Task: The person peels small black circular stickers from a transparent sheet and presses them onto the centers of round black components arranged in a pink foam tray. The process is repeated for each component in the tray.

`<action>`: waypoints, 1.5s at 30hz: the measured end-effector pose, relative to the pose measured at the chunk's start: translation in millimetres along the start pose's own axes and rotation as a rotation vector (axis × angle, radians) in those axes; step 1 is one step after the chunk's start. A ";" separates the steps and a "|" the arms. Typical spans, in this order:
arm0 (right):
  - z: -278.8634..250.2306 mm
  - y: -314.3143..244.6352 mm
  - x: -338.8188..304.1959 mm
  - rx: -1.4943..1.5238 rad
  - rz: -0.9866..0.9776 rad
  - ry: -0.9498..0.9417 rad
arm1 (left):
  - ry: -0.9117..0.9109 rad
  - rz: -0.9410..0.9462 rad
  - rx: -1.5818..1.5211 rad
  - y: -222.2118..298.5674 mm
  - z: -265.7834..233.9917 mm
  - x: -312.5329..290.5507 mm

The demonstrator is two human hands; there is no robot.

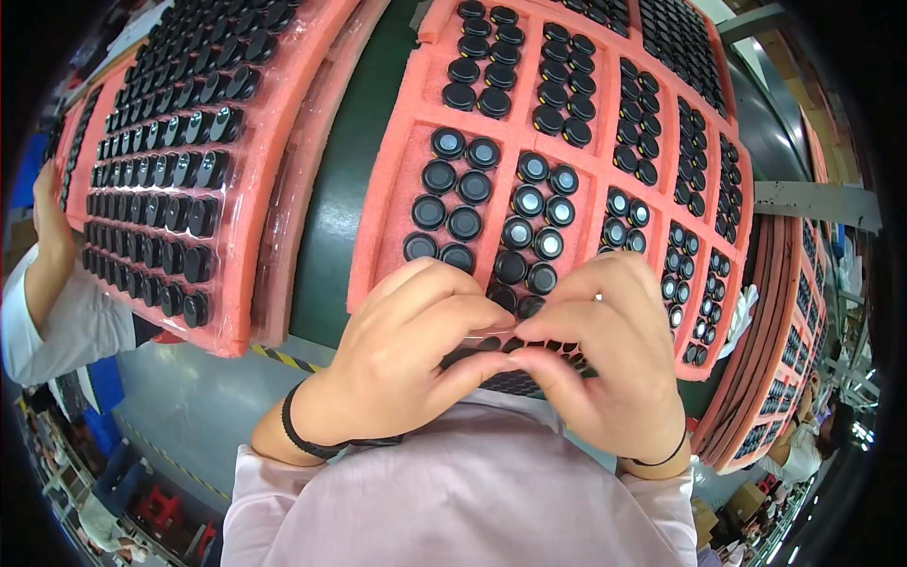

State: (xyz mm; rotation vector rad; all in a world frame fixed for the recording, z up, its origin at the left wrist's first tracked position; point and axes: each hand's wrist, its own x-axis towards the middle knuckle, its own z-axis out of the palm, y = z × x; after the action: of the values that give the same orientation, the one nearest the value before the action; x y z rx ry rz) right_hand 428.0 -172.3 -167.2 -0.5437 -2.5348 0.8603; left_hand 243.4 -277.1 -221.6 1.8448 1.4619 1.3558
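My left hand point(406, 345) and my right hand point(609, 354) meet in front of my body, over the near edge of a pink foam tray point(381, 213). Thumb and forefinger of each are pinched, with the tips almost touching. A thin edge shows between the left fingers, but I cannot make out what either hand holds. Round black caps point(465, 223) stand in rows in the tray's compartments, and some nearer ones show a pale silvery disc point(560, 210) on top. More dark round pieces point(515, 381) show below my fingertips, partly hidden by the hands.
At left, another pink foam tray point(269, 189) bears a clear plastic insert with black oval pieces point(162, 170). Another person's hand point(54, 203) touches its far left side. A dark green tabletop point(345, 161) lies between the trays. Stacked pink trays point(756, 369) stand at right, beside a metal bar point(817, 200).
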 end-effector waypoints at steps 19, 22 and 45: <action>7.5 -9.6 6.4 -0.084 0.046 -0.068 | 0.072 0.065 0.165 2.2 11.2 -4.0; 7.8 -9.5 7.8 -0.107 0.038 -0.078 | 0.092 0.065 0.162 0.3 12.3 -4.5; 3.8 26.0 78.4 -0.145 -0.110 -0.166 | 0.116 -0.256 0.005 -40.4 -13.9 25.4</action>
State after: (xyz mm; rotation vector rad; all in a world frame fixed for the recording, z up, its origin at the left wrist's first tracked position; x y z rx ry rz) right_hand 366.1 -117.4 -167.0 -0.3860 -2.7654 0.7124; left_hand 210.6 -243.0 -236.7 1.5402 1.6952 1.3508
